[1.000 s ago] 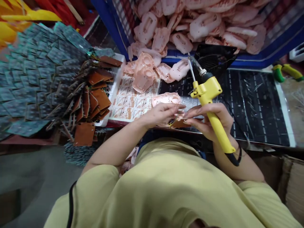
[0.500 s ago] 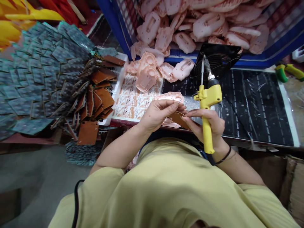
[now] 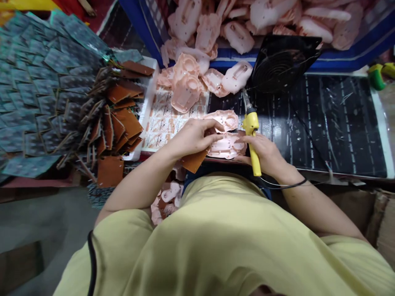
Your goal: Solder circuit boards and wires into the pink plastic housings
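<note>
In my left hand (image 3: 196, 137) is a brown circuit board (image 3: 194, 161), its corner hanging below the palm; the curled fingertips sit at the left end of a pink plastic shell (image 3: 226, 147). My right hand (image 3: 267, 154) grips a yellow soldering gun (image 3: 254, 158), its metal tip pointing away toward a black fan. The thumb and fingers of that hand also lie at the right end of the same shell. A second pink shell (image 3: 226, 119) rests just behind it. Exactly how my left fingertips meet the board is hidden.
A blue crate (image 3: 226, 65) full of pink shells stands at the back, with the black fan (image 3: 282, 65) before it. More loose shells (image 3: 187, 88) lie left of the fan. Stacked circuit boards (image 3: 61, 94) fill the left side. Green-yellow handled pliers (image 3: 376, 77) lie far right.
My left hand has drawn left and down with the circuit board, away from my right hand. The soldering gun has lowered, and my right hand now reaches the shell. The view has shifted slightly.
</note>
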A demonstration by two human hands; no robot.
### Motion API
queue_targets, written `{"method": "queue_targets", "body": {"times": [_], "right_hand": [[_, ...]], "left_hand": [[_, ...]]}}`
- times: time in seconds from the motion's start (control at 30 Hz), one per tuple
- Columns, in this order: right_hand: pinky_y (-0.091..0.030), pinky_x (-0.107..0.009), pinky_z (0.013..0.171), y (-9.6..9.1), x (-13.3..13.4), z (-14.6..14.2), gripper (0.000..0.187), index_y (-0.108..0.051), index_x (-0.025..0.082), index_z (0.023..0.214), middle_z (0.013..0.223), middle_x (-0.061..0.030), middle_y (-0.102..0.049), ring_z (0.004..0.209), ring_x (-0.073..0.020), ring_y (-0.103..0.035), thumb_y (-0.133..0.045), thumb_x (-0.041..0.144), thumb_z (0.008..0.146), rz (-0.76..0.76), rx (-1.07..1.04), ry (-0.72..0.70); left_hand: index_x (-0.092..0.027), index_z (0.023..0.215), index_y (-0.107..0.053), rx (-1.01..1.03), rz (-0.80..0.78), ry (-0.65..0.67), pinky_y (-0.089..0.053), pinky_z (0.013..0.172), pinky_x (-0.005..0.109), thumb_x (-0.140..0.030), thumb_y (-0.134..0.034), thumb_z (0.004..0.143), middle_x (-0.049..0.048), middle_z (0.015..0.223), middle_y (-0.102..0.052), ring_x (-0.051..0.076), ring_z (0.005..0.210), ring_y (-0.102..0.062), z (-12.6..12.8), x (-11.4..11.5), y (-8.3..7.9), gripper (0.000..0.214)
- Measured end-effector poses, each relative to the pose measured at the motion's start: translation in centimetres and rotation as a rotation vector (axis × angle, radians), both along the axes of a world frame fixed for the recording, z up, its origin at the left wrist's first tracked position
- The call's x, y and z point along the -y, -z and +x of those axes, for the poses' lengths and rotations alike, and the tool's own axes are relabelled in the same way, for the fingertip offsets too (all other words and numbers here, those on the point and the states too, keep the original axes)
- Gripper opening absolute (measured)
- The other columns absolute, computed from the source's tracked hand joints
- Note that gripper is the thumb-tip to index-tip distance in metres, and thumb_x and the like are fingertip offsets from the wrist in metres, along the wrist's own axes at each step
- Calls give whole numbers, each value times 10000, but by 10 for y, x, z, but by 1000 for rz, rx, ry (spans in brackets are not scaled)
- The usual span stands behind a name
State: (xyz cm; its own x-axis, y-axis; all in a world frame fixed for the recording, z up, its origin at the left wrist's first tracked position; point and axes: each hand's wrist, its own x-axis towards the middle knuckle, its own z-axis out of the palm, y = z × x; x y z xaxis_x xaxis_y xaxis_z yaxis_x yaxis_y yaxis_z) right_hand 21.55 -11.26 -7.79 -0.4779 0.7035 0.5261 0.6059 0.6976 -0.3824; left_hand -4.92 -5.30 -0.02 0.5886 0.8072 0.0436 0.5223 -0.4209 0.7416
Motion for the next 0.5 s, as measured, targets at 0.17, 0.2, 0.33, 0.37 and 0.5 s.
{"method": "queue_targets", "body": {"times": [0.17,0.2,0.33,0.37,0.5], "right_hand": [[-543,-516,1054,4,4,-10,537,-617,212,1247,1116,-106,-774,996,-293,-750,-778,539,854,63,6,144],[-529,-529,1083,0,5,-10,567,-619,208,1264,1128,-106,-776,1006,-295,-752,-793,540,838,80,-4,153],[-625,-362,843,-25,18,3,447,-677,219,1231,1019,-50,-803,805,-212,-764,-858,266,824,169,-139,172],[-619,-309,731,-32,24,9,401,-703,239,1196,950,-15,-805,719,-181,-750,-847,190,825,167,-198,163],[-619,-289,615,-53,58,37,360,-712,343,1285,813,47,-783,639,-162,-737,-757,349,928,-2,-363,145]], "left_hand": [[-156,1001,-810,-357,144,59,-511,820,303,-187,-617,895,77,936,-804,211,881,-732,15,-6,11,222],[-162,1000,-814,-411,162,61,-509,823,316,-183,-609,897,82,958,-806,227,906,-733,17,-5,10,230],[-161,974,-812,-443,167,62,-490,794,316,-173,-590,902,77,963,-801,225,883,-719,20,0,10,234],[-163,964,-810,-419,156,64,-483,781,304,-167,-589,899,66,943,-798,208,850,-711,19,0,10,231],[-172,926,-806,-358,109,48,-450,716,269,-190,-637,869,28,841,-774,159,731,-660,18,1,15,179]]}}
